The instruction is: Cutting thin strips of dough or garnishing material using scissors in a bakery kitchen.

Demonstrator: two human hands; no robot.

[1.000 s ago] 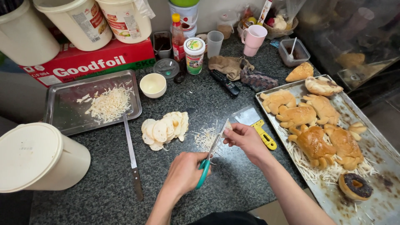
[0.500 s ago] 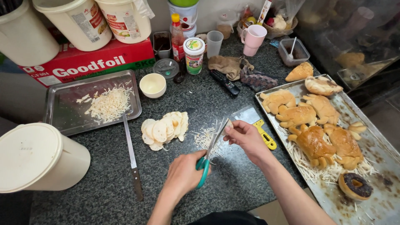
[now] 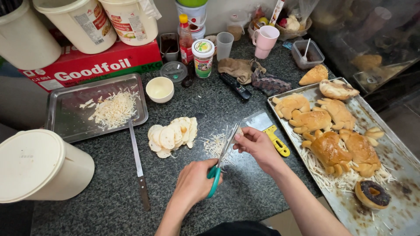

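Between the fingers of the right hand point(image 3: 257, 144) sits a thin white slice, and the left hand point(image 3: 195, 181) grips teal scissors point(image 3: 221, 159), snipping it into shreds point(image 3: 215, 144); another careful snip looks next.

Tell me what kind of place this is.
Likely a bakery or food-prep kitchen: a baking tray of animal-shaped breads, a steel tray of shredded white food, and the left hand working scissors on a dark stone counter.
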